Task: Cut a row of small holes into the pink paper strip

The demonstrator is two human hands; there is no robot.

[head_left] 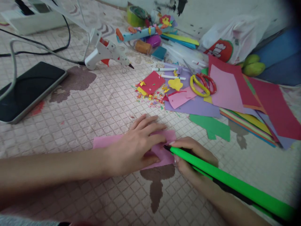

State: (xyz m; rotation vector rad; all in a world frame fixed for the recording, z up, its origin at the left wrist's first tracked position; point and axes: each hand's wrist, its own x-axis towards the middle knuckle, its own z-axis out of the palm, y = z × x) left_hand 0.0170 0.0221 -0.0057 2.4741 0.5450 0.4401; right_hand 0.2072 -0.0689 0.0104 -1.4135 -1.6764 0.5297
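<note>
A pink paper strip (168, 157) lies on the quilted tablecloth (113, 194) near the middle. My left hand (138, 144) rests flat on it with the fingers spread. At the strip's right end, my right hand (195, 157) grips a long bright green pen (211, 168). The pen's dark tip is on or just above the pink paper, close to my left fingertips. Part of the strip is hidden under my left hand and wrist.
A phone (33, 88) and a white glue gun (105, 53) with cables lie left. Scissors (202, 84), paper scraps (151, 83), green paper (211, 125) and coloured sheets (272, 106) lie right. Behind are a plastic bag (232, 40) and green tape (136, 15).
</note>
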